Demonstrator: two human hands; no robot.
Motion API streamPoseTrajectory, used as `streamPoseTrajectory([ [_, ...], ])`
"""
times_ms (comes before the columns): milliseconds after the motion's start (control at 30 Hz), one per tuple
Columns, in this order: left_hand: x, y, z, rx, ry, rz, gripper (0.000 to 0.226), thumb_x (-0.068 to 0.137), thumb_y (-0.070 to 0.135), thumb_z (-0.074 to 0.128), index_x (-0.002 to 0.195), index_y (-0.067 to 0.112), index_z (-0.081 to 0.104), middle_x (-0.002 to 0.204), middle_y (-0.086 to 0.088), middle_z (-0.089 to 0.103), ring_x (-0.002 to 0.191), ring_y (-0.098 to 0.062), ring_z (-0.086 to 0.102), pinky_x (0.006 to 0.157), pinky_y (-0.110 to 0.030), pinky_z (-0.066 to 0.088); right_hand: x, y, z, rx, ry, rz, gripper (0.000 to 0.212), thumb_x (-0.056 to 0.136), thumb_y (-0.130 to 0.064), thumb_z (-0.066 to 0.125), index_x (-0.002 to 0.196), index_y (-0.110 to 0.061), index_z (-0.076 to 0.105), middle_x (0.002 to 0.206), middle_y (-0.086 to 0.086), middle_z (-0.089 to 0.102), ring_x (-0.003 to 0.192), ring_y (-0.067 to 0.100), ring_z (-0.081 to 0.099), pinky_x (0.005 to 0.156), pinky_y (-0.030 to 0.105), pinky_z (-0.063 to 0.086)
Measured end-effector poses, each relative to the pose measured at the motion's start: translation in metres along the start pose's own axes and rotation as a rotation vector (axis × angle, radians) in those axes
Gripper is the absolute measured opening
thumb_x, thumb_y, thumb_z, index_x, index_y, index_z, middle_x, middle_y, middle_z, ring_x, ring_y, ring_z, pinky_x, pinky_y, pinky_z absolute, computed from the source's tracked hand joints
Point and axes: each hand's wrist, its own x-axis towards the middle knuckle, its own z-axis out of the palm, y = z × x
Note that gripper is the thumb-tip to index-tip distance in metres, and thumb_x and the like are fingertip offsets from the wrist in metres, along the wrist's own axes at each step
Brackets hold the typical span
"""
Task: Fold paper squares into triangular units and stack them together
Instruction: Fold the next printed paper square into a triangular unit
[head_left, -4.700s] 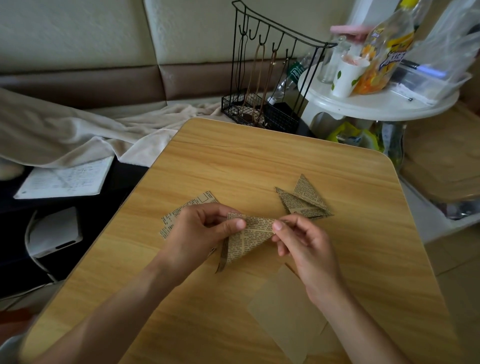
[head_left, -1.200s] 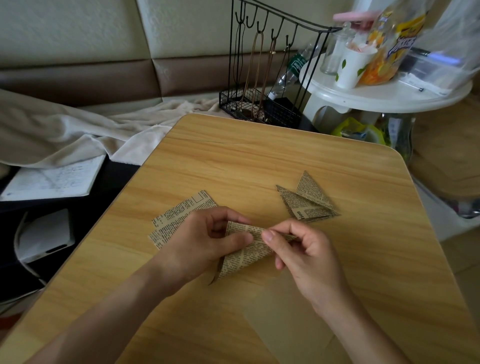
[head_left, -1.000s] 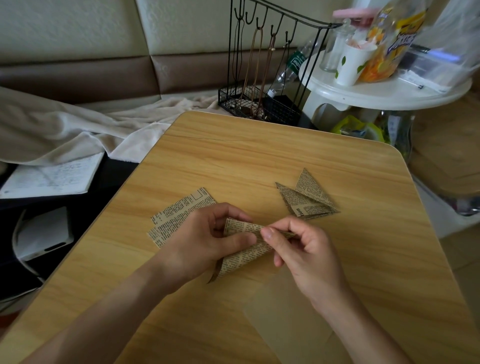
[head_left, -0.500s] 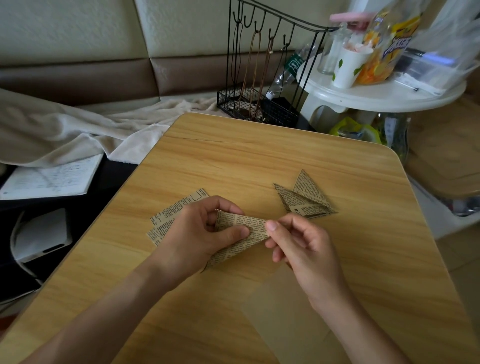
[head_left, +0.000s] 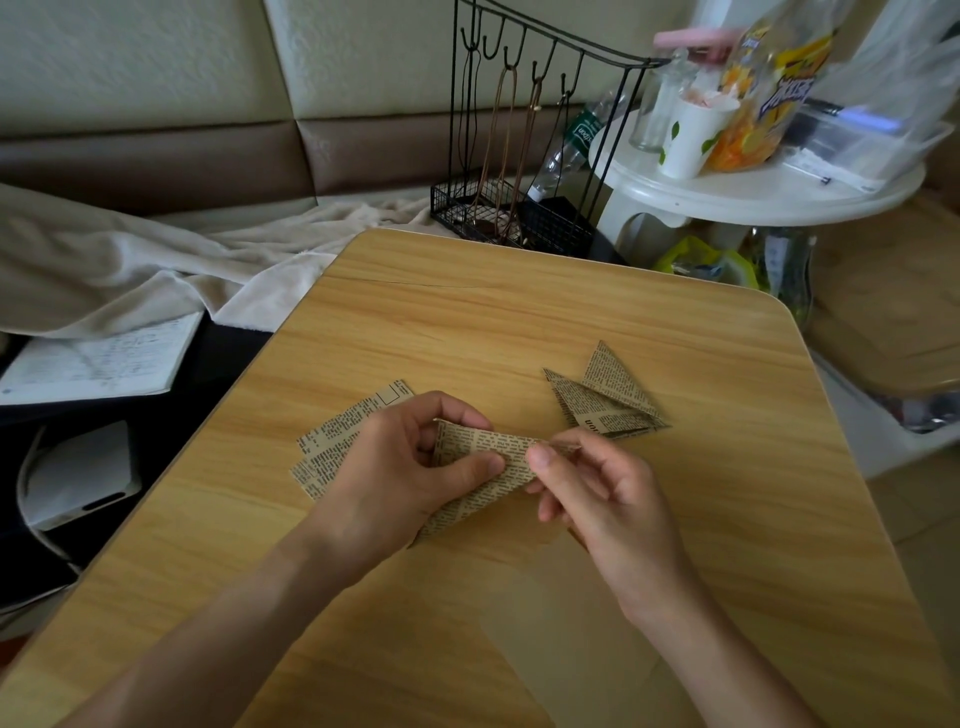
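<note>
With the left hand (head_left: 400, 467) and right hand (head_left: 597, 488) both pinching the half-folded newsprint unit (head_left: 483, 467) just above the wooden table (head_left: 467, 322), folding is under way; next, crease it sharply, then stack it on the finished triangular units (head_left: 605, 397).
</note>
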Motion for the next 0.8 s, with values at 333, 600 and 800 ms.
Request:
streamPoseTrajectory([
  [333, -0.0001, -0.0033, 0.0067, 0.053, 0.045, 0.002, 0.031, 0.083, 0.026, 0.085, 0.107, 0.035, 0.068, 0.054, 0.013, 0.045, 0.048, -0.005, 0.036, 0.043, -0.019, 0.032, -0.0012, 0.0014, 0.0029, -0.057, 0.0, 0.005, 0.032, 0.088, -0.053, 0.069, 0.089, -0.021, 0.072, 0.07, 0.005, 0.07, 0.056, 0.012, 0.058, 0.055, 0.026, 0.048],
  [600, 0.0008, -0.0015, 0.0077, 0.161, 0.047, -0.018, 0.064, 0.06, 0.051, 0.094, 0.114, 0.046, 0.061, 0.06, 0.019, 0.052, 0.051, 0.003, 0.044, 0.047, -0.012, 0.037, -0.0013, 0.0031, 0.0022, -0.066, 0.004, -0.013, 0.031, 0.09, -0.051, 0.068, 0.086, -0.021, 0.071, 0.07, 0.003, 0.07, 0.056, 0.011, 0.059, 0.056, 0.025, 0.049],
  [800, 0.0014, 0.003, 0.0053, 0.256, 0.042, -0.073, 0.071, 0.059, 0.052, 0.094, 0.119, 0.051, 0.054, 0.084, -0.012, 0.072, 0.072, -0.018, 0.063, 0.061, -0.035, 0.051, -0.0015, 0.0046, 0.0013, -0.057, 0.005, -0.016, 0.026, 0.09, -0.05, 0.07, 0.086, -0.024, 0.072, 0.07, 0.003, 0.07, 0.056, 0.011, 0.059, 0.056, 0.022, 0.048],
])
